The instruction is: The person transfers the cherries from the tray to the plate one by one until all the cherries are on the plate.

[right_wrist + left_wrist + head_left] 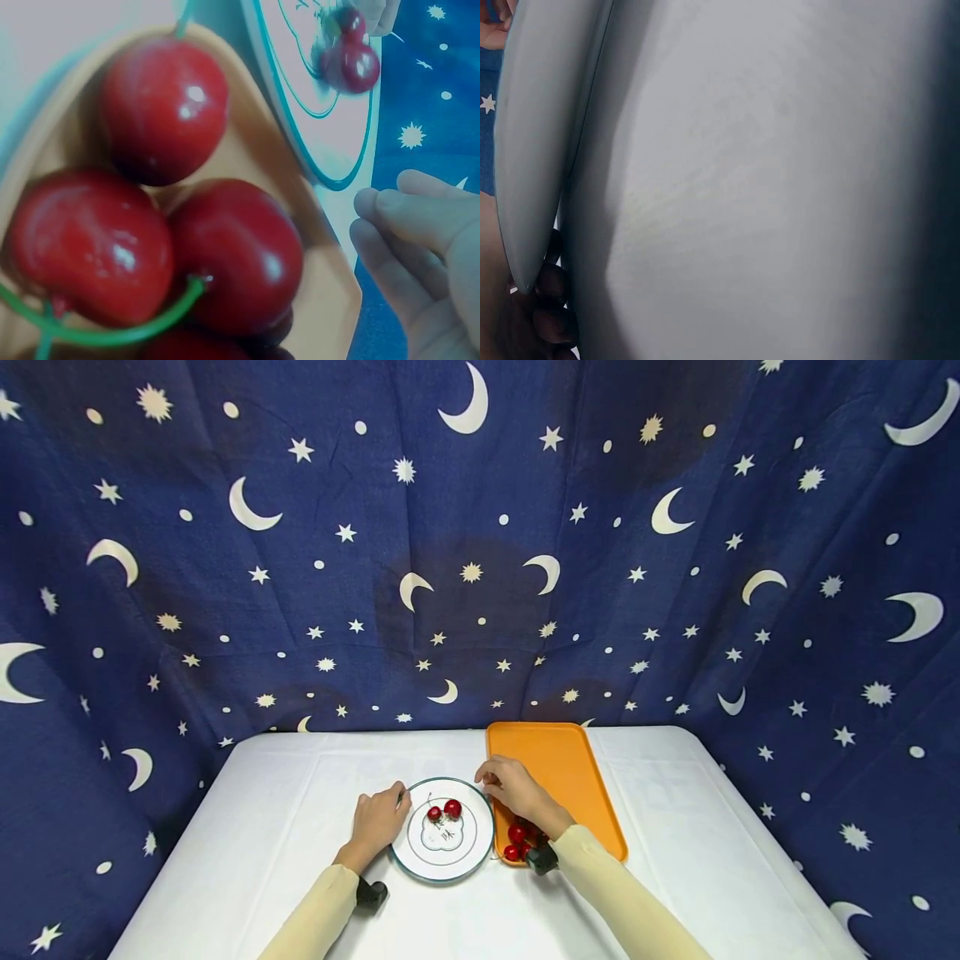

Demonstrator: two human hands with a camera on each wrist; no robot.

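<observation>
A white plate (442, 867) with a dark green rim lies on the table, two red cherries (452, 808) on it. My left hand (378, 818) grips the plate's left edge; in the left wrist view its fingers (553, 285) curl beneath the rim. Between the plate and an orange tray (566, 768), my right hand (516, 789) hovers near the plate's upper right edge. In the right wrist view its thumb and fingers are loosely bent, with nothing seen between them. Several red cherries (236, 255) with green stems sit in the tray's near corner, partly hidden by the right wrist.
A white cloth (300, 802) covers the table. Behind and beside it hangs a dark blue curtain (480, 610) with moons and stars. The tray stands right of the plate, its long side running toward the back edge.
</observation>
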